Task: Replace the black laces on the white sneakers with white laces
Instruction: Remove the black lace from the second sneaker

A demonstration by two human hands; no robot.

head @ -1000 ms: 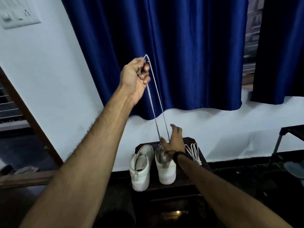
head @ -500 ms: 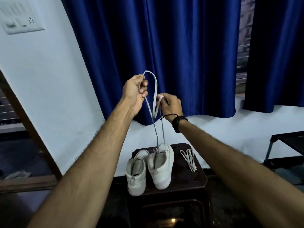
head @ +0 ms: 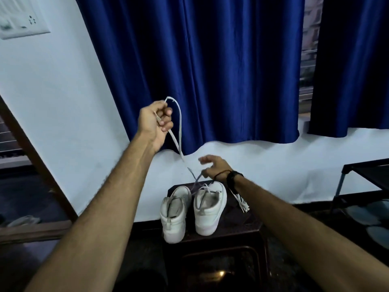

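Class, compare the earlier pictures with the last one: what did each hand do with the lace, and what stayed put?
The right hand dropped from beside the left hand to just above the right sneaker, fingers loose by the lace. The left hand keeps its grip, held up. Both sneakers, the stool and the spare lace stayed put.

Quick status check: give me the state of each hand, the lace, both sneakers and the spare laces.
Left hand: raised, fist shut on the white lace.
Right hand: low over the right sneaker, fingers spread, lace at its fingertips.
White lace: looped, crossed above the shoe.
Right sneaker: lace threaded at top.
Left sneaker: unlaced.
Spare laces: bundled on the stool.
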